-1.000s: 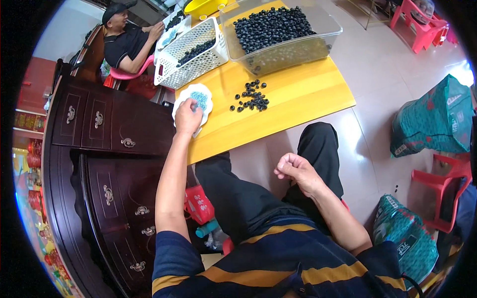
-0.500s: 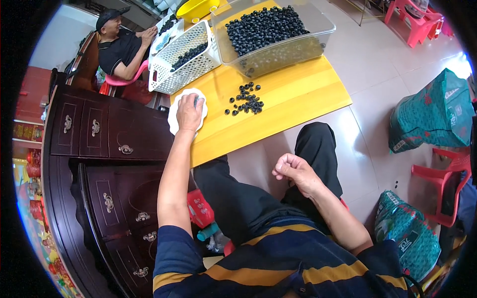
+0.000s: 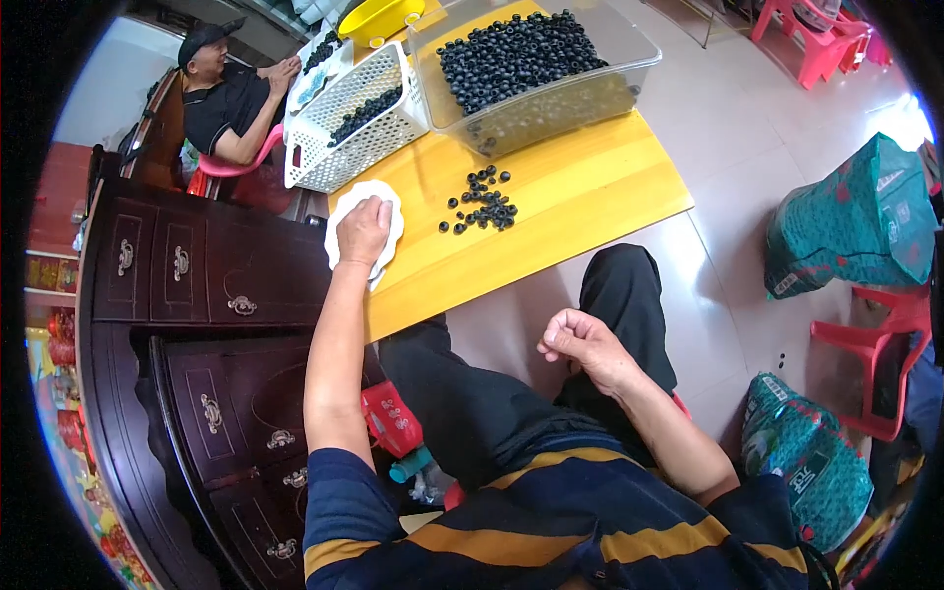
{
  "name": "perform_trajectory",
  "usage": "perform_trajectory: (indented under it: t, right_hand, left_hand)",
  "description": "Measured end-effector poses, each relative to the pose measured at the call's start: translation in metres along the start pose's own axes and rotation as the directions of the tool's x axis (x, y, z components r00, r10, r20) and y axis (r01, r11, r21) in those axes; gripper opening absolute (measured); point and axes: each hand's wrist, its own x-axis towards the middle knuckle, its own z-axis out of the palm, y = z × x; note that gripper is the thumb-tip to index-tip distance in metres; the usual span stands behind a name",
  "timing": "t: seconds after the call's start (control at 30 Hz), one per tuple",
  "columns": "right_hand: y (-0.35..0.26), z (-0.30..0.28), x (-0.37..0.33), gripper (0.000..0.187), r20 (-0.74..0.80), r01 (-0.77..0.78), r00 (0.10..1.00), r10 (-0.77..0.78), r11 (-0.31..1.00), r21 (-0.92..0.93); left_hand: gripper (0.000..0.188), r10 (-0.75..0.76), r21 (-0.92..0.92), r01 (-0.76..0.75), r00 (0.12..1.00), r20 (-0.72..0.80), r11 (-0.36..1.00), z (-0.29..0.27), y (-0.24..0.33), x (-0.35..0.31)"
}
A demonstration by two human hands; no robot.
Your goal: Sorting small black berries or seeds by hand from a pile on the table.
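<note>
My left hand [image 3: 363,232] is over a white, wavy-edged plate [image 3: 388,246] at the left corner of the yellow table. Its fingers are curled closed, and whatever they hold is hidden beneath them. My right hand [image 3: 584,346] hovers above my lap, in front of the table's near edge. Thumb and fingers are pinched together there, with anything between them too small to make out. To the right of the plate, a loose group of small round black pieces with holes, like beads [image 3: 489,210], lies on the tabletop [image 3: 580,202].
A clear plastic bin [image 3: 551,113] full of black pieces stands at the table's back, beside a white perforated basket [image 3: 320,162]. Dark wooden drawers [image 3: 221,256] border the left side. Across the table sits another person [image 3: 231,108]. Green bags [image 3: 851,221] and red chairs [image 3: 875,344] stand at right.
Over the plate, my left hand has turned slightly and its fingers have curled in more. The right hand stays almost still. The whole view has shifted slightly.
</note>
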Motion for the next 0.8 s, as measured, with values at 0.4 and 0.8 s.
perform_trajectory:
  t: [0.4, 0.8]
  right_hand:
    - [-0.015, 0.038, 0.026, 0.017, 0.003, 0.343, 0.839, -0.544, 0.525, -0.779]
    - [-0.027, 0.056, 0.132, 0.069, 0.38, 0.206, 0.795, -0.473, -0.378, -0.903]
  left_hand:
    - [0.031, -0.059, -0.033, 0.057, 0.997, -0.048, 0.998, -0.006, -0.004, 0.006]
    - [0.03, -0.08, -0.083, 0.077, 0.996, -0.035, 0.994, -0.014, 0.005, 0.005]
